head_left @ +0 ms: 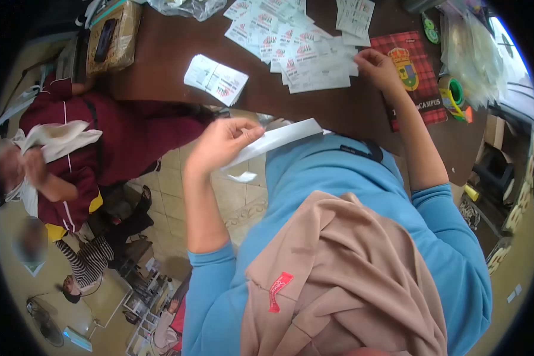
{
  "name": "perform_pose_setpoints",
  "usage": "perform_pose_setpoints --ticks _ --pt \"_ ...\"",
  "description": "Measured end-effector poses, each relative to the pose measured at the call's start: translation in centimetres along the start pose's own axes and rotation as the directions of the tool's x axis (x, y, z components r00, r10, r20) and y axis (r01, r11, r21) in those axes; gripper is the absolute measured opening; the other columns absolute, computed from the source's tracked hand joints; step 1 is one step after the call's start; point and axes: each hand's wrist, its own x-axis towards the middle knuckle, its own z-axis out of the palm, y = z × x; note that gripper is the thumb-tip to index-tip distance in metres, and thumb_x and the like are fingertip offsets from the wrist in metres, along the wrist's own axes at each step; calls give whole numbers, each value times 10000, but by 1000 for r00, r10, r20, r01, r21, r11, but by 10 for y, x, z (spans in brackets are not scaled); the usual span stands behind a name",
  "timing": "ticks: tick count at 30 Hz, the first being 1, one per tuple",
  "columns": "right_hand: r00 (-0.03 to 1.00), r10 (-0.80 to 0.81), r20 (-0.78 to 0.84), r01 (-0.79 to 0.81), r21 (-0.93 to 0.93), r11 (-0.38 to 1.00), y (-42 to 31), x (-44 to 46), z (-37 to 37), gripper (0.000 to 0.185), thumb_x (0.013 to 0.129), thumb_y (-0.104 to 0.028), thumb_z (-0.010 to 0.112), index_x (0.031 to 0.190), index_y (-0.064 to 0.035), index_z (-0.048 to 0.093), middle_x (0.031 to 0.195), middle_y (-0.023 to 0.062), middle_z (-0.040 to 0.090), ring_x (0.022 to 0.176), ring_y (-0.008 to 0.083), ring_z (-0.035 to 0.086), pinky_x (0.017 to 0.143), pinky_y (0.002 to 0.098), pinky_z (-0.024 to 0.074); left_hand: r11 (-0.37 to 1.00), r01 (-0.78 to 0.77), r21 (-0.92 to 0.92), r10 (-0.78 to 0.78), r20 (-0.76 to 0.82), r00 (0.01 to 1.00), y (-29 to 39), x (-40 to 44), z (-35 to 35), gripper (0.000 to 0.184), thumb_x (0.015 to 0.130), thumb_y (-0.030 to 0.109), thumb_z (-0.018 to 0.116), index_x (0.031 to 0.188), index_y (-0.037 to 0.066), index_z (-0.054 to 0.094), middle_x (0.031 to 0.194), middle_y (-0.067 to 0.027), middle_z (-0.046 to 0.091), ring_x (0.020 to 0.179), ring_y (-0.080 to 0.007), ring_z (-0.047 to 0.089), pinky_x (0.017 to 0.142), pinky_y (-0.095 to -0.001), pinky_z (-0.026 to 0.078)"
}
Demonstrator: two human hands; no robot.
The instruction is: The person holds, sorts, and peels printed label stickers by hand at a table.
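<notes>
My left hand (219, 144) is closed on a long white paper piece (285, 137), seen nearly edge-on in front of my body; whether it is one sheet or several I cannot tell. On the brown table (154, 35), my right hand (381, 70) has its fingers curled together at the right edge of the spread printed paper slips (314, 59). Its fingertips appear to pinch one slip's edge. These slips overlap in a loose pile with red and black print. A neater stack of slips (216, 79) lies to their left.
Beside my right hand lies a red plaid notebook (418, 89), with a green and yellow tape roll (452, 94) and plastic bags (471, 53) further right. A phone (105, 40) rests on a wrapped parcel (121, 35) at the left. A person in maroon (101, 136) is close on my left.
</notes>
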Motion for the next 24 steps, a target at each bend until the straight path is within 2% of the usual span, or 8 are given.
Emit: perform_pose_setpoints --ticks 1,3,5,6,9,16,18,24 --pt "995 75 65 -73 -34 997 -2 4 1 173 788 -182 618 850 -21 604 704 -8 556 621 56 482 566 202 389 1000 -12 -27 9 -108 994 -1 0 8 345 779 364 611 896 40 640 573 -17 550 518 -57 468 473 -227 358" --pt "988 105 109 -90 -140 986 -11 17 1 162 782 -166 616 825 -10 602 685 3 566 620 68 496 570 213 401 991 52 124 -31 -160 987 2 14 18 385 774 401 595 931 52 634 642 -72 602 591 -139 568 532 -276 426" --pt "968 -35 248 92 -225 970 -2 35 5 150 773 -144 616 807 2 598 672 20 575 620 81 513 583 230 417 788 126 603 104 -332 938 16 27 34 451 751 453 591 992 72 612 747 -108 628 728 -237 612 624 -338 469" --pt "955 -59 291 124 -210 970 3 46 5 139 751 -115 626 798 11 591 672 36 588 618 93 525 585 244 426 734 137 665 88 -293 952 23 37 38 469 740 461 587 1020 85 590 892 -119 625 829 -289 594 694 -390 472" --pt "921 -34 387 150 -274 950 1 62 13 134 734 -93 634 817 6 601 656 47 591 604 98 529 575 249 427 717 -33 697 291 -256 922 21 74 57 450 756 434 576 1045 89 564 951 -130 608 811 -284 603 674 -383 479" --pt "939 -22 343 147 -341 929 9 67 27 303 714 -72 647 1009 -50 586 661 50 600 589 108 536 572 254 428 639 -61 767 402 -264 877 12 135 84 477 794 342 553 1196 111 439 1118 -160 504 724 -324 616 615 -385 508" --pt "968 -55 244 125 -282 951 16 63 29 451 700 -62 652 1128 -77 512 684 55 612 607 131 559 582 274 434 636 -38 770 375 -266 888 9 143 89 486 802 347 539 1225 138 420 1132 -160 501 741 -322 616 615 -391 507" --pt "959 -17 281 130 -388 912 5 58 30 565 712 -6 615 1223 -85 386 694 74 604 653 153 577 633 278 440 586 37 809 265 -234 935 28 150 92 538 812 361 522 1298 214 345 1047 -167 521 714 -317 616 584 -393 508"
